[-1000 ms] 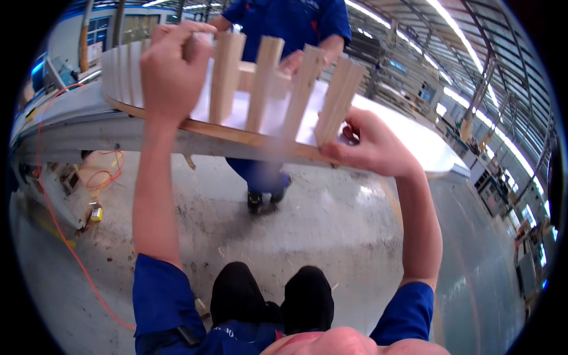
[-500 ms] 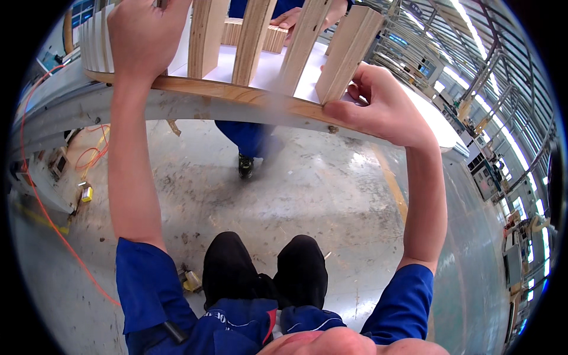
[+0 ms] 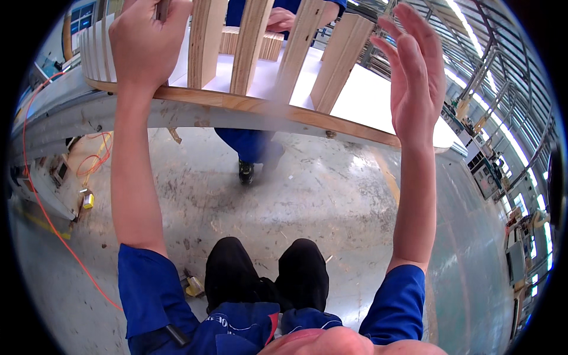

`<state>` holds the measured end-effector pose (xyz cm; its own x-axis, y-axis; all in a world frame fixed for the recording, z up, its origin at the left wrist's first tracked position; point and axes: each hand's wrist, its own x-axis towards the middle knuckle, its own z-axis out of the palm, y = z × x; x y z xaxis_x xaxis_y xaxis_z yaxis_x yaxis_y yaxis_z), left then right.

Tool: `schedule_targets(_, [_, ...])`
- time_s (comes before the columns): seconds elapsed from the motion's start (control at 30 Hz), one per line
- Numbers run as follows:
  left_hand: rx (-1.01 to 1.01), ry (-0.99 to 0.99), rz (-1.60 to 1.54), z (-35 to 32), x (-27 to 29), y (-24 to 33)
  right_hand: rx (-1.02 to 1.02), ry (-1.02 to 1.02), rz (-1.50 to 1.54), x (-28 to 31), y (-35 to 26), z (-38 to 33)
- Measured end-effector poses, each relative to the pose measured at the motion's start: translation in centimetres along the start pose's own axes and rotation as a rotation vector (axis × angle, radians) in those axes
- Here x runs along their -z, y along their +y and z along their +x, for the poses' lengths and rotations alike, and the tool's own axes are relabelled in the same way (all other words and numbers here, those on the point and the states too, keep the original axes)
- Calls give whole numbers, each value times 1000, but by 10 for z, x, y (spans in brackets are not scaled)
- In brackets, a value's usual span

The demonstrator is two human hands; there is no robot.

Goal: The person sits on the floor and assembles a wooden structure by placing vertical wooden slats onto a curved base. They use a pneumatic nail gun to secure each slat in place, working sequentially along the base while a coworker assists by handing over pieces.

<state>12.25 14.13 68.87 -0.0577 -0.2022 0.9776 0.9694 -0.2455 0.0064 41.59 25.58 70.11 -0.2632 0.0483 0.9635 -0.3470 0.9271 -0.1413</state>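
Several plywood blocks [image 3: 340,62] stand in a row on a white board [image 3: 370,97] with a wood-coloured front edge. The rightmost ones lean a little to the right. At the left end of the row, my left hand [image 3: 145,50] is closed round a narrow brown wooden piece [image 3: 163,9], mostly hidden by the fingers. My right hand [image 3: 417,80] is raised over the board, right of the last block and apart from it. Its fingers are stretched out and hold nothing.
Across the board, a co-worker's hand [image 3: 280,21] rests by a short stack of plywood pieces [image 3: 251,42]. A grey metal beam [image 3: 195,112] runs under the board's near edge. An orange hose [image 3: 50,216] trails down at the left, and scraps lie on the floor.
My right hand has let go of the rightmost plywood block and moved up and to the right, its fingers opening. My left hand keeps its place.
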Motion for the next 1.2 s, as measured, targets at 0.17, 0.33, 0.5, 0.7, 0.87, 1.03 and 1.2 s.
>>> schedule_targets(0.17, [-47, -123, 159, -7, 11, -22, -38, -20, 42, -21, -6, 13])
schedule_targets(0.33, [-11, -128, 159, -7, 9, -19, -26, -91, 39, -28, -4, 15])
schedule_targets(0.5, [-43, -110, 115, -7, 7, -17, -105, -41, 26, -30, -3, 3])
schedule_targets(0.7, [-84, -110, 122, -6, 9, -20, -66, -22, 68, -38, -7, 1])
schedule_targets(0.87, [122, -54, -87, 4, 6, 26, -31, -4, -155, -34, -1, -5])
schedule_targets(1.03, [81, -24, -72, 3, 1, 12, -27, 15, -205, -33, 4, -3])
schedule_targets(1.2, [-174, 4, 7, 0, 13, -10, -60, 25, -104, -41, 11, -6])
